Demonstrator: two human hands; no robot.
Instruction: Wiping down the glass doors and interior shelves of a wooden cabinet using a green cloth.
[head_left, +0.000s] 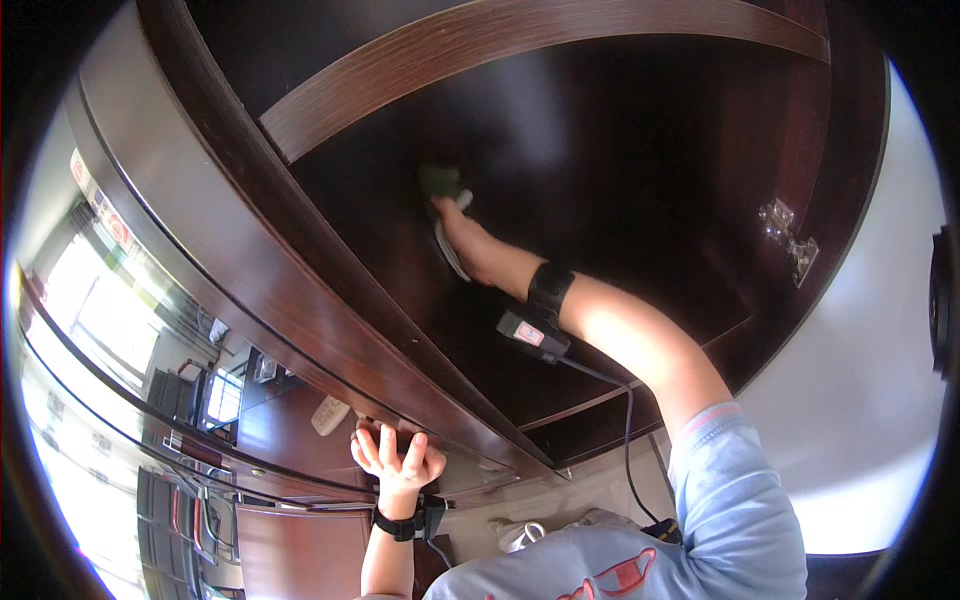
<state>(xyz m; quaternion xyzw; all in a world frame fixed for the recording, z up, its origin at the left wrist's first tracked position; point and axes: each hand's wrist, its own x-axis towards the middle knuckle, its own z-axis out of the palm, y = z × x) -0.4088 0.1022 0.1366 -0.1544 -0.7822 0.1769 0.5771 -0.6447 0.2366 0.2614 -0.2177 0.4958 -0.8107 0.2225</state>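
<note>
Inside a dark wood cabinet, my right hand presses a green and white cloth against the dark inner panel. The cloth is blurred, and part of it lies hidden under my fingers and palm. Lower down, my left hand holds nothing. Its fingers are spread and bent at the glossy outer face of the cabinet's side panel; whether they all touch it, I cannot tell. A black strap circles my right wrist, with a small black box beside it. My left wrist wears another strap.
A wooden rail crosses the cabinet above my hand. Metal hinges stick out at the right side. A cable hangs from the wrist box. To the left are a desk, a white remote control and chairs.
</note>
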